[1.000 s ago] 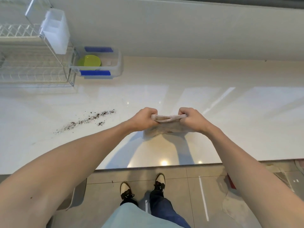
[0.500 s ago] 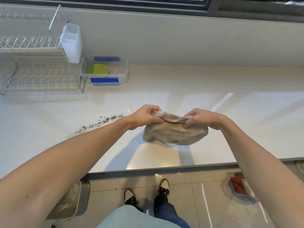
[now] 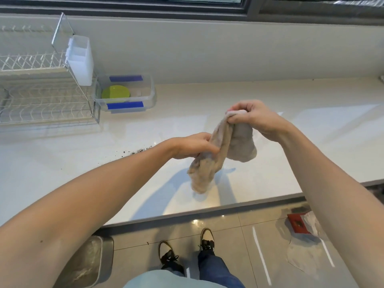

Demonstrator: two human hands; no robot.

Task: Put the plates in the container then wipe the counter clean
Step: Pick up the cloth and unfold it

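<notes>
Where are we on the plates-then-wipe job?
Done, apparently: a green plate sits in the clear container by the dish rack; no plates show on the counter. In hand: the left hand and right hand both grip a beige cloth above the counter, not touching it. Left: the dark crumbs are still unwiped.

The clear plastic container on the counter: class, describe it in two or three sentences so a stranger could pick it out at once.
Start at the white wire dish rack at the counter's far left, by the wall. Right beside it sits the clear plastic container, open, with a green plate lying inside. Its blue strips on the near and far sides set it apart from the white cutlery holder hanging on the rack.
</notes>
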